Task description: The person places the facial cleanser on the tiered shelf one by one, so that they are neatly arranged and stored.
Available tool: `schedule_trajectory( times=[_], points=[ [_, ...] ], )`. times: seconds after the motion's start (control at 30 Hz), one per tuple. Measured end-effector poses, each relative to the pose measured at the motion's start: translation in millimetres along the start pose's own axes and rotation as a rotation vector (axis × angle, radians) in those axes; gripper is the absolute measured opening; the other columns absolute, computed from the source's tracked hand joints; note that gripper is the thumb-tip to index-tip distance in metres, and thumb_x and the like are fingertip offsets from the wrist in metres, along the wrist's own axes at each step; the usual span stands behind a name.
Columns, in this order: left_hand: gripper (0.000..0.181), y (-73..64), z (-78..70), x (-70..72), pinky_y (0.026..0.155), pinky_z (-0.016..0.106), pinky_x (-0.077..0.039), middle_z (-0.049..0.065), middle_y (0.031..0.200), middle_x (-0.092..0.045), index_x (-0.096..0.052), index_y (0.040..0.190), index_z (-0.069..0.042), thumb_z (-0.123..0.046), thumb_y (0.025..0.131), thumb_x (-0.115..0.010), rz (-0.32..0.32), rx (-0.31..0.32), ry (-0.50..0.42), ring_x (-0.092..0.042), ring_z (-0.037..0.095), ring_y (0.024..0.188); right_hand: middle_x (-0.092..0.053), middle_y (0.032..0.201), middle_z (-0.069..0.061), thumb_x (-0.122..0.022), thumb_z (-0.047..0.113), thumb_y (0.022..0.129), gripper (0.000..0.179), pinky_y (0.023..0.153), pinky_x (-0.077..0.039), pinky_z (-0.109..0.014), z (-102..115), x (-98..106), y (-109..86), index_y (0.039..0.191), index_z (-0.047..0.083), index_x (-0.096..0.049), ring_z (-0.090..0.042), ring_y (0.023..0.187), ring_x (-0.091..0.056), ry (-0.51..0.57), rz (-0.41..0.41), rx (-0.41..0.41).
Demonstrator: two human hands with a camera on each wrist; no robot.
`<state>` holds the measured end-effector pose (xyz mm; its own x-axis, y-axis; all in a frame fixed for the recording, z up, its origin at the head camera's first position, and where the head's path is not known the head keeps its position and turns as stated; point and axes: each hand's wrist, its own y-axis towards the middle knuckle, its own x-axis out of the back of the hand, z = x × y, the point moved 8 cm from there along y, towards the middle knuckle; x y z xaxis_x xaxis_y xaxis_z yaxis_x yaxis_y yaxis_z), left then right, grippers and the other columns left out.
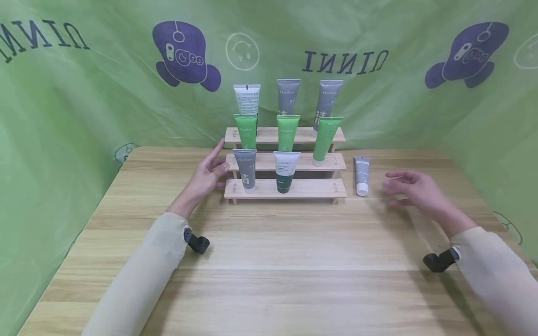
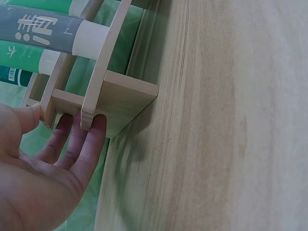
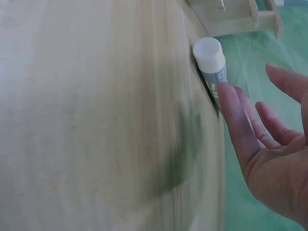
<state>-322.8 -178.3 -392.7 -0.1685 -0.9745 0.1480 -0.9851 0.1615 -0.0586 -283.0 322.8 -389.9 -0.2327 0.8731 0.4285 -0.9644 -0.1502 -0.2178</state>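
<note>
On the table stands a three-step wooden display rack [image 1: 286,188]. My left hand [image 1: 204,175] rests against its left end, thumb by the middle shelf and fingers extended along the shelf ends, also seen close up in the left wrist view. Right of the rack, a grey tube [image 1: 362,175] with a white cap lies on the tabletop. Beside that tube, apart from it, my right hand [image 1: 414,190] hovers with loosely bent fingers and holds nothing. On the bottom shelf are a grey tube [image 1: 246,169] and a white-and-dark-green tube [image 1: 286,170].
Green tubes [image 1: 287,133] line the middle shelf; the right one [image 1: 326,140] leans. At the top are a white tube [image 1: 248,100] and two grey tubes [image 1: 287,95]. A green printed curtain [image 1: 269,28] hangs behind the wooden table [image 1: 294,280].
</note>
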Motion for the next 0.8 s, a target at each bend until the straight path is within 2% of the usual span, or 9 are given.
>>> schedule_trajectory(
  times=[0.23, 0.33, 0.47, 0.8],
  points=[
    [0.072, 0.2, -1.5, 0.8, 0.088, 0.048, -0.059, 0.023, 0.146, -0.045, -0.017, 0.159, -0.043, -0.005, 0.105, -0.046, -0.007, -0.023, 0.016, -0.056, 0.042, 0.119, -0.046, 0.142, -0.029, -0.064, 0.037, 0.100, 0.076, 0.091, -0.058, -0.037, -1, -1, 16.8, 0.152, -0.006, -0.029, -0.017, 0.107, -0.066, 0.046, 0.014, -0.047],
    [0.072, 0.5, -1.5, 0.2, 0.088, 0.048, -0.059, 0.023, 0.146, -0.045, -0.018, 0.159, -0.043, -0.005, 0.105, -0.046, -0.007, -0.031, 0.020, -0.057, 0.041, 0.118, -0.043, 0.143, -0.031, -0.061, 0.031, 0.102, 0.074, 0.093, -0.057, -0.037, 0, -4, 24.9, 0.153, -0.008, -0.026, -0.018, 0.107, -0.066, 0.081, 0.032, -0.065],
    [0.072, 1.3, 0.6, -0.5, 0.088, 0.048, -0.059, 0.023, 0.147, -0.045, -0.018, 0.159, -0.043, -0.005, 0.105, -0.046, -0.007, -0.026, 0.013, -0.057, 0.040, 0.118, -0.045, 0.141, -0.032, -0.059, 0.024, 0.103, 0.070, 0.094, -0.057, -0.038, -1, -8, 35.9, 0.153, -0.009, -0.023, -0.016, 0.104, -0.067, 0.099, 0.053, -0.099],
    [0.072, 1.0, -0.3, -0.1, 0.091, 0.050, -0.058, 0.023, 0.150, -0.043, -0.016, 0.159, -0.044, -0.007, 0.105, -0.047, -0.004, -0.019, 0.009, -0.054, 0.042, 0.124, -0.050, 0.133, -0.027, -0.060, 0.022, 0.102, 0.074, 0.095, -0.056, -0.034, -3, -10, 58.1, 0.153, -0.012, -0.018, -0.013, 0.100, -0.066, 0.079, 0.072, -0.160]
  ],
)
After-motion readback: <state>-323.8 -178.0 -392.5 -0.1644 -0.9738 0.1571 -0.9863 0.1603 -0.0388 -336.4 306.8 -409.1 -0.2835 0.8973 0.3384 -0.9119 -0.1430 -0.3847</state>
